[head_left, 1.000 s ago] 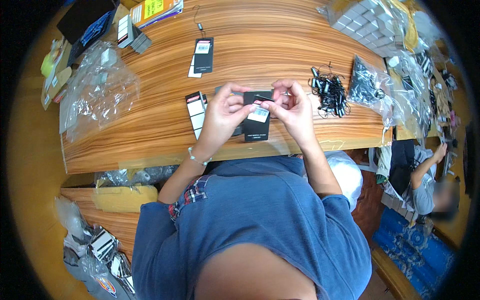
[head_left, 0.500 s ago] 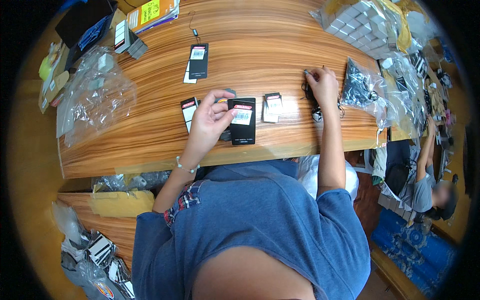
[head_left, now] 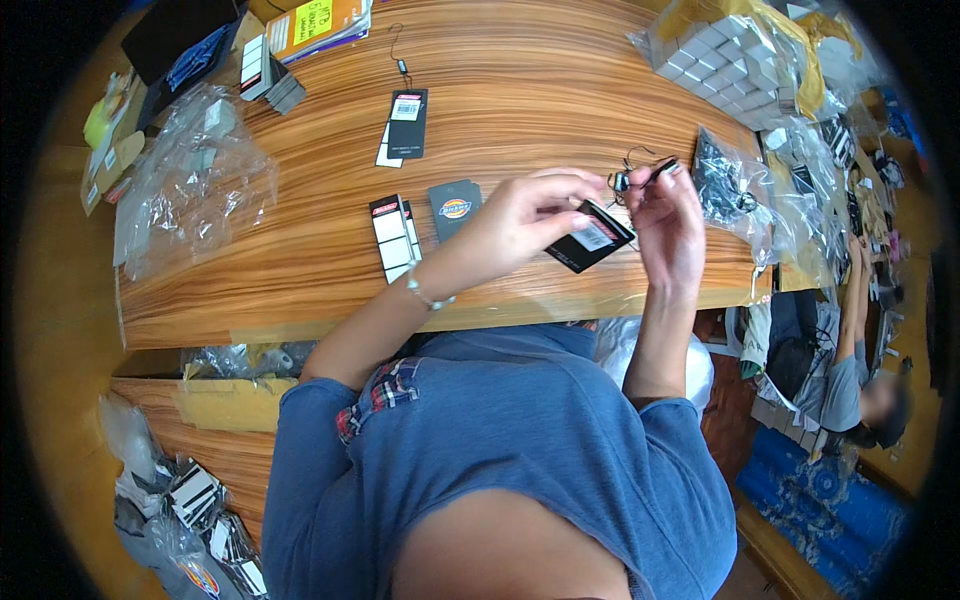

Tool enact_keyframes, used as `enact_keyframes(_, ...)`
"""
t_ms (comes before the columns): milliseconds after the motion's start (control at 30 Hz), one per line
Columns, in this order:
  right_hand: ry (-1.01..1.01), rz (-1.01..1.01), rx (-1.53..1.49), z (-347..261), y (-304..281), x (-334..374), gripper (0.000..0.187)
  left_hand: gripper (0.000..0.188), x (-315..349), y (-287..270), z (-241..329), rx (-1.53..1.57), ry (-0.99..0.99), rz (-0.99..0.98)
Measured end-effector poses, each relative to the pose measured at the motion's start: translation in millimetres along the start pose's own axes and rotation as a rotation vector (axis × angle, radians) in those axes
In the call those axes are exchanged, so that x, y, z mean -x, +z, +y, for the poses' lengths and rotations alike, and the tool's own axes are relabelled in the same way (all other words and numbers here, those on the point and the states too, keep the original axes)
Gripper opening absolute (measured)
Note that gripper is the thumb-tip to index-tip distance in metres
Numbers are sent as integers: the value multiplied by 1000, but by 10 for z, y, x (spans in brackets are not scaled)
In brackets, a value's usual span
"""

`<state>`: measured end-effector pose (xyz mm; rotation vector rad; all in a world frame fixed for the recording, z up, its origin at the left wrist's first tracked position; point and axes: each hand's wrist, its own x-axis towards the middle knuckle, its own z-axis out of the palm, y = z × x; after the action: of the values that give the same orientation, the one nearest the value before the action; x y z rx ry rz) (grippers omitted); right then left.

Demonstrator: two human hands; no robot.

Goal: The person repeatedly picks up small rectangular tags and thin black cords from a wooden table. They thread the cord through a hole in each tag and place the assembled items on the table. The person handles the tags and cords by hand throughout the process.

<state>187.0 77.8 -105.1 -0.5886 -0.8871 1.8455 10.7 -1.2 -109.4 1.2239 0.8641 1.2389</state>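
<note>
Black tag (head_left: 582, 252), white-stickered: one, at 2 o'clock from view centre, tilted since half a second ago, pinched in the left hand's (head_left: 522, 222) thumb and fingers. Black cord (head_left: 621, 182) with toggle: one, at the tag's 1 o'clock, apparently pinched by the right hand (head_left: 668, 232). Change: hands drawn together, bringing tag and cord near each other. Grey tag (head_left: 444, 222): at 9 o'clock, now uncovered.

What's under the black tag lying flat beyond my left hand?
A white card sticks out past the black tag at its lower left. The rest of that card, and anything else beneath, is covered.
</note>
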Motion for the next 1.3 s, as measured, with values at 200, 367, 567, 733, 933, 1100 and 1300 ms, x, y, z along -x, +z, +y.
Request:
enact_keyframes(200,30,8,-22,172,94,81,8,16,-20,50,-42,-152,-145,-2)
enact_keyframes(367,41,14,-136,163,32,9,25,15,85,54,-129,-140,-165,-49)
enact_keyframes(567,-86,62,-155,4,-108,-114,18,15,244,36,-169,-192,-178,-87)
enact_keyframes(733,-160,5,-186,-143,-109,-205,17,16,313,5,-114,-127,-190,-83)
enact_keyframes(933,-235,-105,-169,-296,24,-226,16,18,326,-77,-114,-123,-206,-25)
enact_keyframes(1100,-287,-191,-14,-315,330,-61,16,20,287,-144,73,-43,-103,286)
enact_keyframes(1300,-307,-116,430,-72,631,124,7,20,222,-223,189,-127,31,439)
